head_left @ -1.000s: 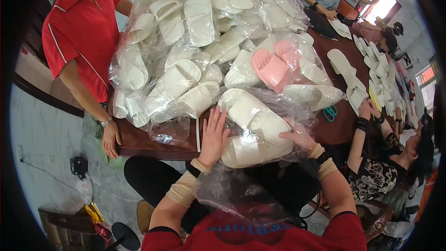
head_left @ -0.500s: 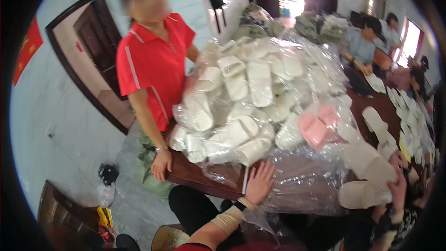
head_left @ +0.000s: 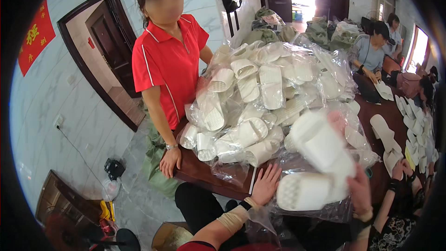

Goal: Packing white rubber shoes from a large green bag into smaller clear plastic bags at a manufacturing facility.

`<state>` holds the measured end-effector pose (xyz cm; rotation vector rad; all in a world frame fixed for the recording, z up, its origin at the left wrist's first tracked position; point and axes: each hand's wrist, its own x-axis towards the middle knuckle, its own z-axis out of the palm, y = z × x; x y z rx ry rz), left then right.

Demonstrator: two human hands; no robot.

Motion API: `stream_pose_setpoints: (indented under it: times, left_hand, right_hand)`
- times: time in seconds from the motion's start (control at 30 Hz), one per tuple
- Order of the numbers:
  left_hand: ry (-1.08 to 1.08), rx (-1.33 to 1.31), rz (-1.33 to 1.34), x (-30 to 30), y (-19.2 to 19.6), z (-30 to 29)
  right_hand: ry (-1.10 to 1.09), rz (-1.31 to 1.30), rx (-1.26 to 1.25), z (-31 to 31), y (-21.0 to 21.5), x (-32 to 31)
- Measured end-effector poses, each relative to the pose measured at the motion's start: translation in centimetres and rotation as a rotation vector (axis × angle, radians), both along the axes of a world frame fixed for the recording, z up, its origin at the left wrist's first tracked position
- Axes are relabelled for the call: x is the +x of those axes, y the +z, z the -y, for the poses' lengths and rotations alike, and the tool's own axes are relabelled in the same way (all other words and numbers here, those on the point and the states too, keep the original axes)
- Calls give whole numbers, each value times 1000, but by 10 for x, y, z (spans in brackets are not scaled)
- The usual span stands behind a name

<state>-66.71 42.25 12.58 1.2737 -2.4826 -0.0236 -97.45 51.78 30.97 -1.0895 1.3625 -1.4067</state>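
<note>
The left hand (head_left: 266,184) lies palm down at the near edge of the brown tabletop (head_left: 204,176), its fingers extended and slightly spread, with nothing gripped in them. It rests just right of a thin white strip (head_left: 252,181) and at the left side of a loose clear plastic bag (head_left: 341,210), whose crumpled film runs down over the near edge. The right hand (head_left: 360,189), blurred, pinches a pair of white slippers (head_left: 320,151) at their right ends; the exact placing of its fingers is too smeared to tell. The pair is held over the bag at the near side of the tabletop, right of the left hand: one slipper slants toward the far left, while the other lies nearer, its textured footbed pointing left

Beyond them rises a large heap of bagged white slippers (head_left: 272,86), with a pink slipper (head_left: 337,122) partly hidden behind the raised one. To the right lie two overlapping white slippers (head_left: 382,128), and farther right stand rows of white slippers (head_left: 413,121). At the far left, a person in a red shirt (head_left: 169,72) rests a hand on the tabletop's left corner; a co-worker's hands (head_left: 402,171) reach in from the right
</note>
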Motion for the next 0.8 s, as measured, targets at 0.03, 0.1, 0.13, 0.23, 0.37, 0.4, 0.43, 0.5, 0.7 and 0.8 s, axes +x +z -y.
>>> stream_pose_setpoints:
  times: [0.03, 0.1, 0.13, 0.23, 0.37, 0.4, 0.43, 0.5, 0.7, 0.8]
  left_hand:
    - [0, 2, -20, 0, -1, -1]
    - [-3, 1, -64, -3, 0, -2]
    - [-17, 20, -71, -3, -1, -3]
    - [-36, -2, -87, -16, -10, 1]
    - [-93, 5, -137, -8, -21, 10]
    - [-47, 46, -83, 0, -13, 7]
    - [-8, 72, -29, 3, -2, 8]
    - [14, 127, -65, 9, -2, 9]
    - [-133, 309, -299, -1, 12, 17]
    - [-134, 251, -373, 6, 27, 14]
  right_hand:
    - [115, 35, 65, 4, -32, -1]
    - [58, -480, 136, 2, -128, -41]
    - [62, -478, 136, 1, -155, -51]
    - [-62, -329, 194, 0, -184, -66]
    - [-161, -1169, -26, 3, -169, -67]
    - [-141, -994, 16, 14, -143, -58]
    - [-303, -910, -14, 17, -131, -61]
    - [-489, -577, 305, 15, -88, -71]
    - [-526, -1368, 165, -14, -158, -197]
    - [-340, -1451, 384, -5, -174, -212]
